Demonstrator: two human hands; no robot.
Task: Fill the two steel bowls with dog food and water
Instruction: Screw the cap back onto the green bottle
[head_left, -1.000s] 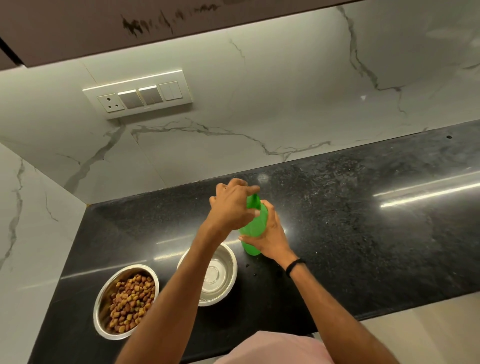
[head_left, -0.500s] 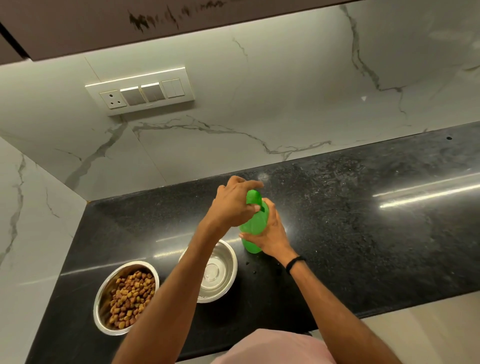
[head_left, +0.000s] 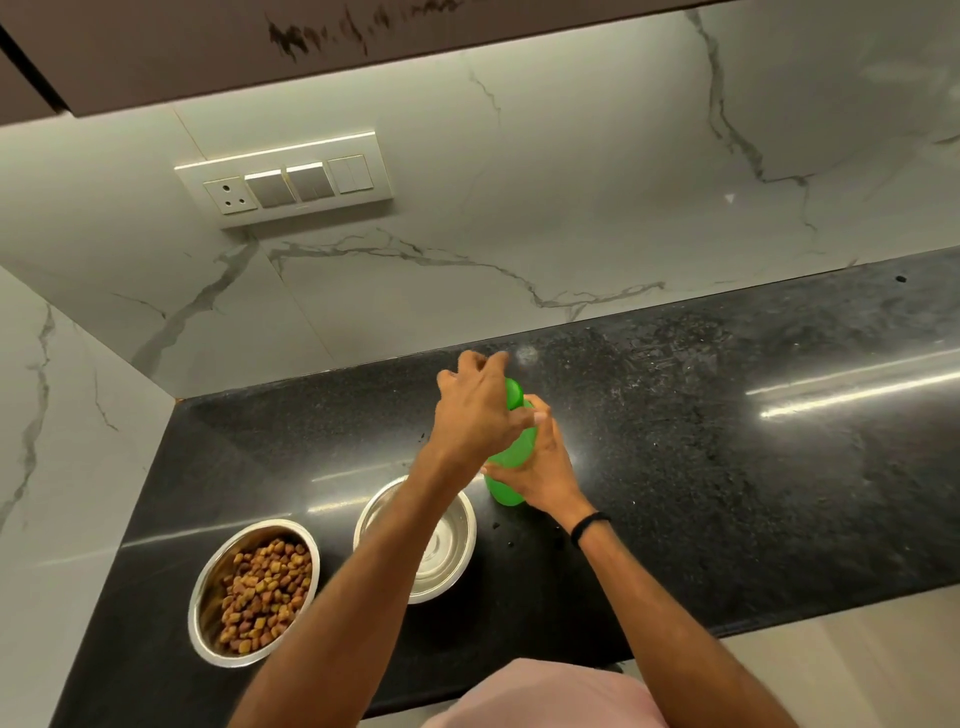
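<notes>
1. Green plastic bottle (head_left: 511, 470): upright on the black granite countertop (head_left: 727, 467), near the middle, just beside the water bowl; right hand (head_left: 540, 467) wrapped round its body; left hand (head_left: 475, 415) over the green cap (head_left: 514, 393), fingers curled on it.
2. Steel bowls, two, near the front left corner: kibble bowl (head_left: 253, 592) heaped with brown pieces; water bowl (head_left: 447, 540), contents unclear.
3. Room: white marble backsplash (head_left: 519, 182); one switch panel (head_left: 284, 179); black wristband (head_left: 589, 526) on the right wrist.
</notes>
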